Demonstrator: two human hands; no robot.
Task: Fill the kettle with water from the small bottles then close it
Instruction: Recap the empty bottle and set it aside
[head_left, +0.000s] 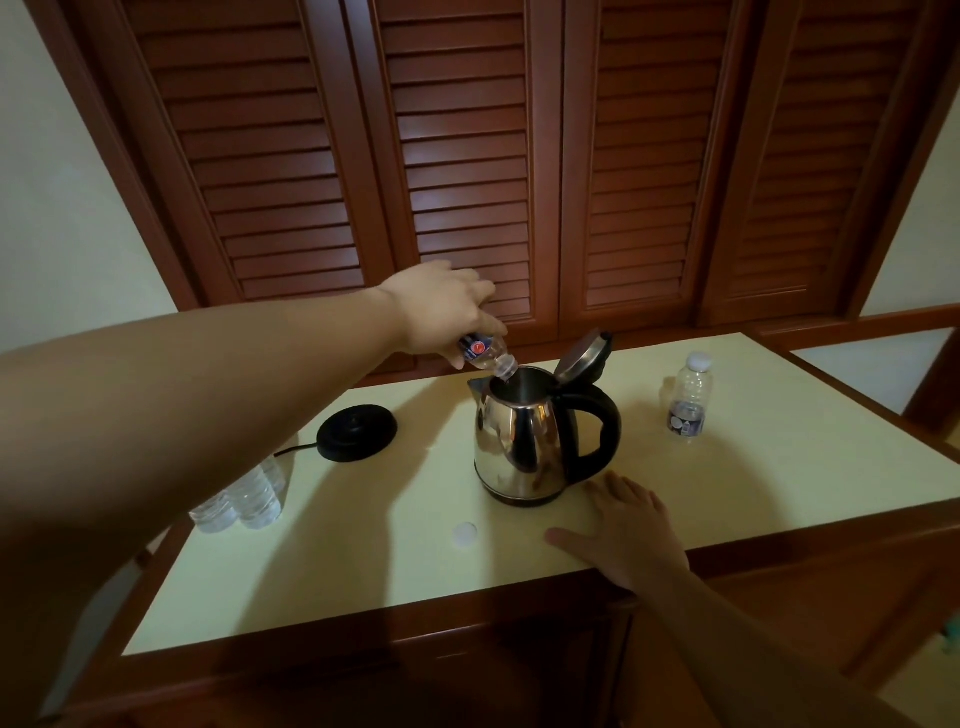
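I see the steel kettle (524, 441) standing upright on the cream table (363, 582), lid (584, 356) hinged up and open, black handle (602, 426) toward the right. My left hand (441, 306) is wrapped around a small bottle (485, 356), tipped neck-down, its uncapped mouth right at the kettle's open rim on the spout side. I can't tell if water is flowing. My right hand (631, 525) lies flat with fingers spread on the table, just in front of the kettle's base, holding nothing. A white cap (465, 534) lies on the table in front of the kettle, left of that hand. The black power base (357, 432) sits left of the kettle, apart from it, cord trailing left. More clear bottles (239, 501) cluster further left of the kettle, partly hidden by my forearm. One capped bottle (688, 397) stands upright to the kettle's right. Brown louvered doors (467, 156) rise behind the kettle.
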